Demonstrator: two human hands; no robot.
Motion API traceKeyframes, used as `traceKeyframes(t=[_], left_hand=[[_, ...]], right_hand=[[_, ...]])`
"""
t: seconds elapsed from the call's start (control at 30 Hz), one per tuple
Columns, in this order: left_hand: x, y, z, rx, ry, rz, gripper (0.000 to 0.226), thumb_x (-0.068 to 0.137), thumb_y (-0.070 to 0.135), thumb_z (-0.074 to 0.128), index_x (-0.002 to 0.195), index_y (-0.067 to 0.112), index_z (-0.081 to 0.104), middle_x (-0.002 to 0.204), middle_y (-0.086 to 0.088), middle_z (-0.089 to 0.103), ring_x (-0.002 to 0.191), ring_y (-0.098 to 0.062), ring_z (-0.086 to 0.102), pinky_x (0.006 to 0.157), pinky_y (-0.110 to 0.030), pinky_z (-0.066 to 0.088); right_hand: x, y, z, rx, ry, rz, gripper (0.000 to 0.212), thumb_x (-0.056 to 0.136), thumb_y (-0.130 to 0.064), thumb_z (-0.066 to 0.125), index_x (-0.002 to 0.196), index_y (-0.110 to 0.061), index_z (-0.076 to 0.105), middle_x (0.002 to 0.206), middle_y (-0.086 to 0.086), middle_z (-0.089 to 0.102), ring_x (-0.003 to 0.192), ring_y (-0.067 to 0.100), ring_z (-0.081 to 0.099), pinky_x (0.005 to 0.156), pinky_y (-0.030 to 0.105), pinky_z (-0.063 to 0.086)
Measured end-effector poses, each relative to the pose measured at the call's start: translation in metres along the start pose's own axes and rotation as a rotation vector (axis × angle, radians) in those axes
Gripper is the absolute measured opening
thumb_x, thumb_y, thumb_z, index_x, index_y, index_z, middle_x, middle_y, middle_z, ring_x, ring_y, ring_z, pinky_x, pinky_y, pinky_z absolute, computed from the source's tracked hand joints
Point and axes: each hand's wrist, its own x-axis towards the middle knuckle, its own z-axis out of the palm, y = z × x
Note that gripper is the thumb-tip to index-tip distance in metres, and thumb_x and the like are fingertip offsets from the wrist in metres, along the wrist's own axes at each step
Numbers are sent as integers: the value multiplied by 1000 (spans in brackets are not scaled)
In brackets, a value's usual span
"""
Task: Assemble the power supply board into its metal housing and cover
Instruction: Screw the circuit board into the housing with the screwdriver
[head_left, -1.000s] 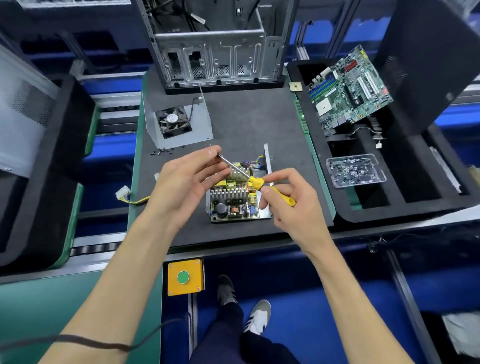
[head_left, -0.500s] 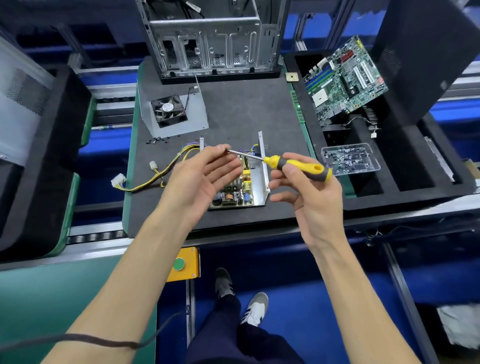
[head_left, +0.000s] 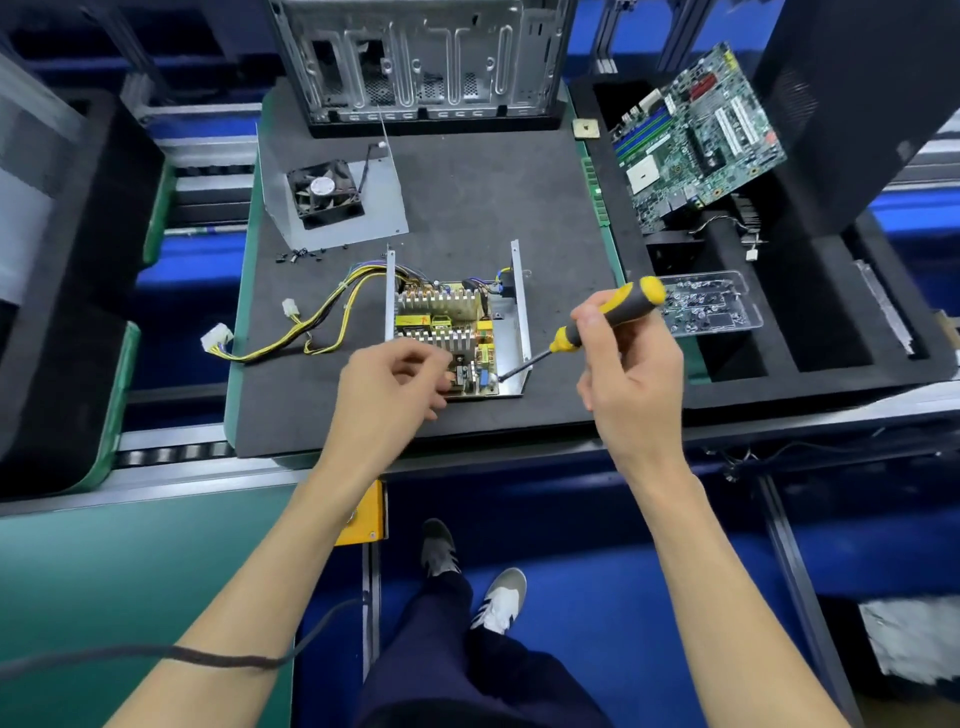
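Observation:
The power supply board (head_left: 444, 327), with heatsinks and yellow parts, lies inside its open metal housing (head_left: 511, 332) on the dark mat. A yellow and black cable bundle (head_left: 291, 332) trails out to the left. My right hand (head_left: 626, 364) grips a yellow and black screwdriver (head_left: 605, 314), whose tip touches the board's near right corner. My left hand (head_left: 389, 389) hovers at the board's near left corner, fingers curled; whether it pinches anything I cannot tell. The metal cover with its fan (head_left: 332, 195) lies at the back left of the mat.
Small black screws (head_left: 301, 254) lie near the cover. A computer chassis (head_left: 421, 57) stands at the back. On the right, a black foam tray (head_left: 779, 364) holds a green motherboard (head_left: 696, 135) and a clear screw box (head_left: 706, 304). A yellow button box (head_left: 363, 519) hangs below the bench edge.
My left hand let go of the screwdriver shaft and dropped to the board's near edge. My right hand swung the screwdriver down so its tip meets the board's near right corner.

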Motion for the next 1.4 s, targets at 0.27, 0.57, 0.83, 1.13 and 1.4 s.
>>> traceKeyframes(t=[0.27,0.57,0.83,1.13,1.4], left_hand=[[-12,-26,23,490,-114,117,23,93,15,64,115,19,70,96,8,67,87,-11,64,87,-35,54],[-8,-25,21,562,-112,148,27,96,17,60,120,18,72,112,3,70,106,-18,63,93,-39,53],[-4,-25,20,587,-100,142,23,95,18,61,113,19,75,108,5,72,101,-16,64,88,-33,52],[-2,-25,19,587,-103,115,21,95,20,62,111,23,75,105,6,74,99,-14,66,88,-30,52],[-2,-24,18,596,-105,109,21,94,21,63,111,24,75,105,7,74,97,-14,66,88,-33,54]], right_hand=[[3,34,15,-257,-178,-90,21,102,-39,56,94,-19,59,78,8,59,67,23,50,61,33,44],[6,49,20,-283,-247,-113,16,103,-42,56,92,-30,56,84,-1,60,68,16,50,60,14,40],[7,50,19,-289,-268,-123,13,103,-39,57,91,-35,54,83,-3,59,68,16,50,60,16,40],[8,50,19,-282,-292,-130,13,103,-36,58,91,-33,55,79,-6,55,67,14,49,59,13,38],[9,51,19,-277,-290,-125,15,103,-36,59,91,-26,56,77,-7,54,66,13,48,59,12,37]])
